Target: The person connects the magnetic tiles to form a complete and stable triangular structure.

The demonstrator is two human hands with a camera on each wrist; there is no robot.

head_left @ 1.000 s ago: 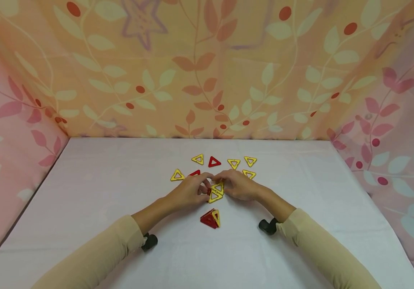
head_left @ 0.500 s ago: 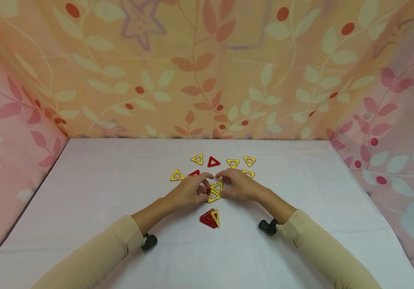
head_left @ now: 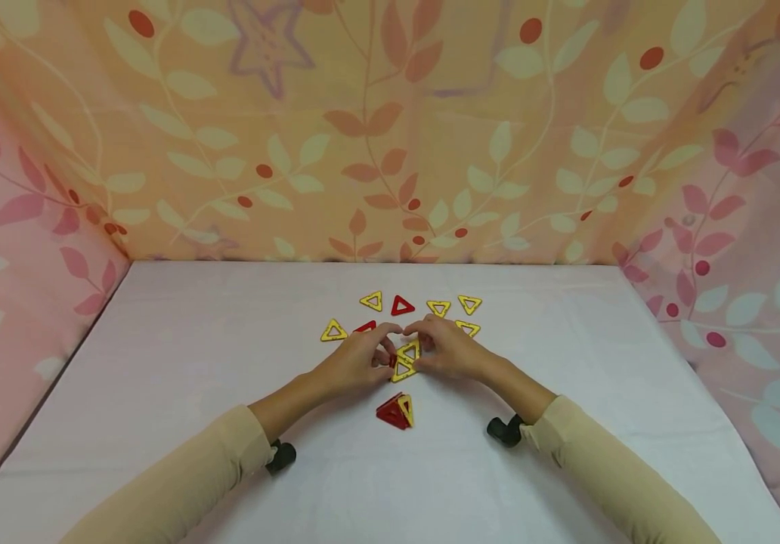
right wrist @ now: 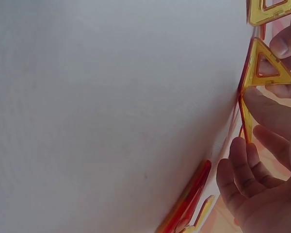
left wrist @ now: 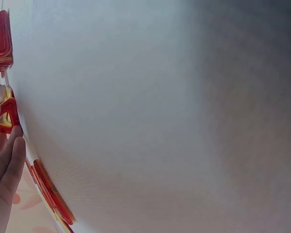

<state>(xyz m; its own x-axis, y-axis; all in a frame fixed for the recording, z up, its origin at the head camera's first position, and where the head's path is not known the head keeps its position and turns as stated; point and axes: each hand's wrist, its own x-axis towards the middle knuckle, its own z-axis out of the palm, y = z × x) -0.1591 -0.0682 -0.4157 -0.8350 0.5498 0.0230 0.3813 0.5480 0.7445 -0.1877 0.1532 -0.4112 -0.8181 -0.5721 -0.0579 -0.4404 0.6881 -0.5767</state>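
Note:
Both hands meet over a small cluster of triangular magnetic tiles at mid-table. In the head view a lower yellow tile (head_left: 405, 376) and an upper yellow tile (head_left: 409, 346) join along an edge. My left hand (head_left: 354, 361) holds the cluster's left side; the left wrist view shows its thumb and fingers around a red triangular tile (left wrist: 14, 116). On the right side, my right hand (head_left: 453, 349) pinches the yellow part, its thumb near the tiles' shared edge. The right wrist view shows one yellow triangular tile (right wrist: 274, 81) standing tilted, fingers behind it. The fingers partly hide the cluster.
Nearer the person stands a small red and yellow tile pyramid (head_left: 391, 414). Beyond the hands lie loose flat tiles, among them a yellow one (head_left: 327, 337) at left, a red one (head_left: 395, 304) and several more yellow. Printed cloth (head_left: 281, 181) hangs behind the white table (head_left: 193, 340).
The right hand's fingers have shifted slightly left and down along the yellow tiles, and the gap between the two hands' forefingers has varied a little. The left hand keeps its hold.

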